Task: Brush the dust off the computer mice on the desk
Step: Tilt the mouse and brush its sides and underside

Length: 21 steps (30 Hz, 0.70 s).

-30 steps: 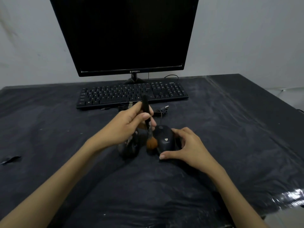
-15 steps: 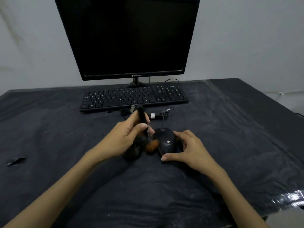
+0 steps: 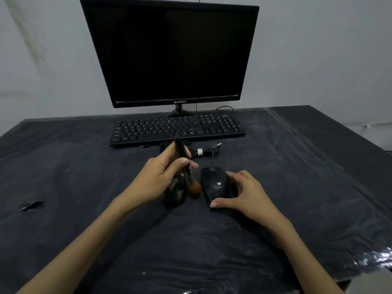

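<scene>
Two dusty black mice (image 3: 215, 185) side by side

The right-hand mouse (image 3: 215, 185) is black with a small pale heart mark. The brush (image 3: 186, 166) has a black handle and orange-brown bristles. Keyboard (image 3: 177, 129) and monitor (image 3: 171, 52) are black; the bench (image 3: 297, 166) is covered in dark, glossy sheeting.

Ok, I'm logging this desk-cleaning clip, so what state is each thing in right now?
monitor: upright, screen dark.
keyboard: flat on the desk, untouched.
brush: held in the left hand, bristles down between the two mice.
right mouse: on the desk, steadied by the right hand.
left mouse: on the desk, partly hidden, blurred.
cable: bundled with a white tie, unplugged.
</scene>
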Tool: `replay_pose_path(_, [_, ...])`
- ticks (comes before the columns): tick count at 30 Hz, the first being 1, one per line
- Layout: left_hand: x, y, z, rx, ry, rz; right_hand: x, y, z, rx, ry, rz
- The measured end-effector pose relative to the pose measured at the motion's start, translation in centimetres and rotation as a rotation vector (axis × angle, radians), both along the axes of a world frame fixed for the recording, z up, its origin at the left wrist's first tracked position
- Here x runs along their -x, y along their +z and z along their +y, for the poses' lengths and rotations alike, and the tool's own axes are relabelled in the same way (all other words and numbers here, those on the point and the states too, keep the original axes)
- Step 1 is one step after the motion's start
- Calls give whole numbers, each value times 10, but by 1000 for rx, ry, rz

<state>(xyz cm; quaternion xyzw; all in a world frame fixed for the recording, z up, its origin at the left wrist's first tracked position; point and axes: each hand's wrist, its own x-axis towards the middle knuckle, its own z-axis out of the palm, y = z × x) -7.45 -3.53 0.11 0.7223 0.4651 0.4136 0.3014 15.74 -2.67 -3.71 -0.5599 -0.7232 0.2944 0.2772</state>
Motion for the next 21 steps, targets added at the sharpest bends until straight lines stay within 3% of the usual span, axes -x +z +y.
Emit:
replay_pose_path(3, [3, -4, 2, -1, 11, -230, 0, -1, 0, -3, 1, 5])
replay_pose_path(6, [-12, -11, 3, 35, -32, -302, 0, -1, 0, -17, 9, 10])
replay_pose_path(8, [-21, -16, 2, 39, -73, -207, 0, -2, 0, -18, 13, 8])
replay_pose_path(11, [-18, -9, 11, -162, 32, 103, 0, -3, 0, -18, 7, 14])
replay_pose_path(13, [-16, -2, 18, -215, 84, 72, 0, -2, -1, -17, 2, 16])
replay_pose_path(16, [-23, 0, 13, -81, -31, -90, 0, -2, -1, -16, 10, 17])
replay_pose_path(18, [-27, -3, 8, -45, -87, 9, 0, -2, -2, -16, 14, 10])
replay_pose_path(21, [-18, -1, 18, -157, 19, 146, 0, -1, -2, -8, 3, 26])
